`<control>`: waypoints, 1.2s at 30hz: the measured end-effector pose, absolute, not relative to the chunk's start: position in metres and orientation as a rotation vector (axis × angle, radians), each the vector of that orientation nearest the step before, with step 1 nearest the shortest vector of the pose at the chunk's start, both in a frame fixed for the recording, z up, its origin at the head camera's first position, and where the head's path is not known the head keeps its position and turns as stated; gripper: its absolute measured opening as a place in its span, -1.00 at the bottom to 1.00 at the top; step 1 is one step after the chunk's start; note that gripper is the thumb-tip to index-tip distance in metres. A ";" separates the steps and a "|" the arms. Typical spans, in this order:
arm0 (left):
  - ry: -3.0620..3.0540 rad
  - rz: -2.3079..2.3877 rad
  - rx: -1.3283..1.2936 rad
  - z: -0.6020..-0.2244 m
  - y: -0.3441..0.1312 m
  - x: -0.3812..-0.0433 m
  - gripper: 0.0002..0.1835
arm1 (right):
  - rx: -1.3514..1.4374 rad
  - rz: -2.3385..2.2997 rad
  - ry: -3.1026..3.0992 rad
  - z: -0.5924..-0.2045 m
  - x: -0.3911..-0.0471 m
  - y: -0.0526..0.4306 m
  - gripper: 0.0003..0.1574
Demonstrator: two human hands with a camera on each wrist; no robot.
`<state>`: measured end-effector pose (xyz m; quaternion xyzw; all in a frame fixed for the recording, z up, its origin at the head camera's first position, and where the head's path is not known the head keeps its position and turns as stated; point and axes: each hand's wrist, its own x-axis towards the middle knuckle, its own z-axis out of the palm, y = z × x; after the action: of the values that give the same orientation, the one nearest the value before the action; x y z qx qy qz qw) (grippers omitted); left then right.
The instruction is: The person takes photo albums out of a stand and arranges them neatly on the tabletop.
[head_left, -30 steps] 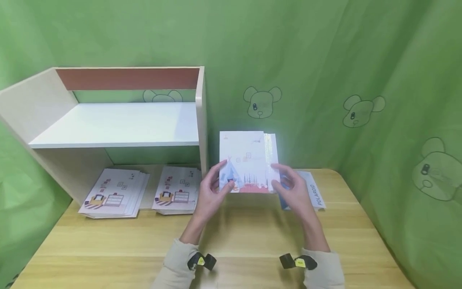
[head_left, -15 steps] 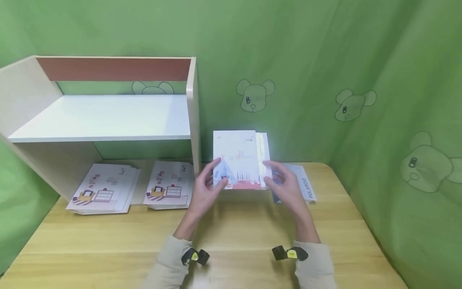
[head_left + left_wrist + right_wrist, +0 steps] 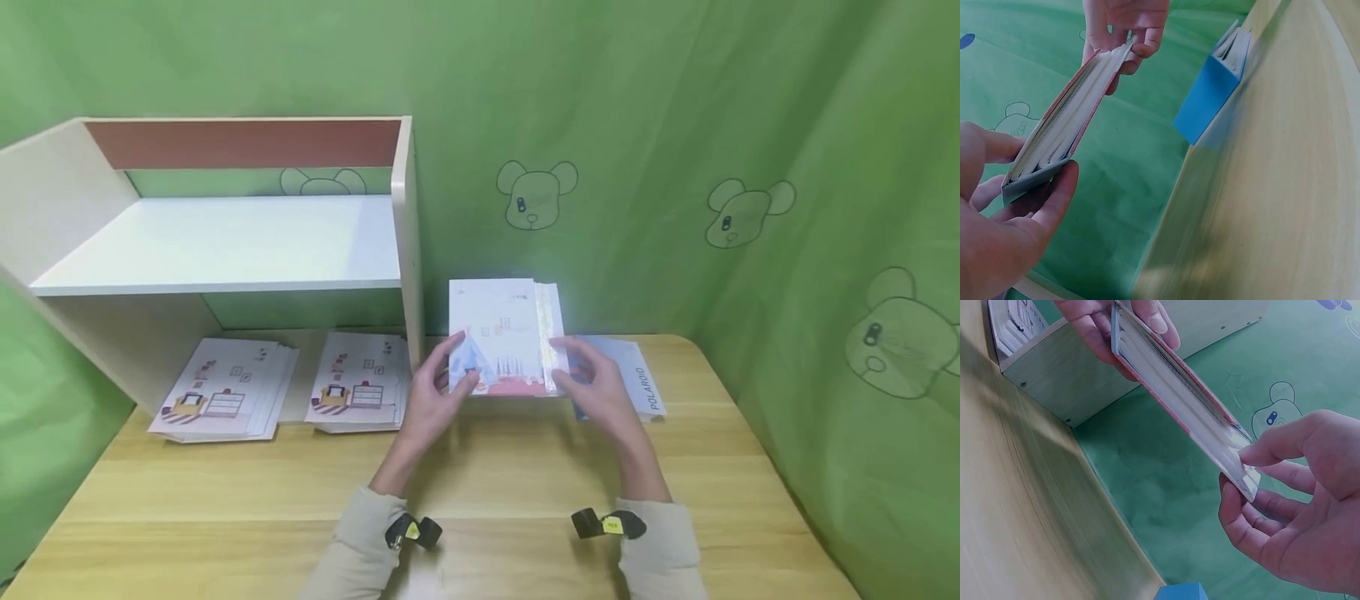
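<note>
Both hands hold up a small photo album [image 3: 495, 325] with a white cover showing a blue tent and pink ground. It is raised above the table. My left hand [image 3: 435, 392] grips its left edge, thumb on the front. At the right edge, my right hand [image 3: 600, 387] pinches a strip that juts out past the cover. Pages of the album [image 3: 1060, 125] show edge-on between its covers in the left wrist view. Behind the right hand, a blue and white album [image 3: 633, 375] marked POLAROID rests on the table, partly hidden by that hand.
A shelf unit [image 3: 225, 242] stands at the back left, its side panel close to my left hand. Under its board lie a left stack [image 3: 217, 387] and a right stack [image 3: 358, 382] of white illustrated albums. A green curtain [image 3: 637, 100] hangs behind the wooden table [image 3: 510, 483].
The head view has shifted slightly. Against the curtain, the held album and both hands sit a little lower, and the cover looks slightly foreshortened. Both hands keep their hold.
</note>
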<state>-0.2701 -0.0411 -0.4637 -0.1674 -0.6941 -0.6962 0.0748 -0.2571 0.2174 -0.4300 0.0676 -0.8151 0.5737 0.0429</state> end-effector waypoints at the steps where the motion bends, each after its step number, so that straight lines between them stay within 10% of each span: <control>1: -2.088 -2.077 -0.500 -0.464 -0.041 -0.270 -0.33 | 0.207 1.755 -2.501 -0.430 -0.257 0.218 -0.36; 36: -2.423 -1.897 -0.379 -0.488 -0.037 -0.273 -0.35 | 0.051 1.719 -2.695 -0.456 -0.268 0.218 -0.36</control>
<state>-0.2733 -0.0368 -0.4881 -0.1223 -0.7813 -0.6117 0.0203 -0.2680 0.2182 -0.4561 0.0158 -0.8427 0.5375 -0.0277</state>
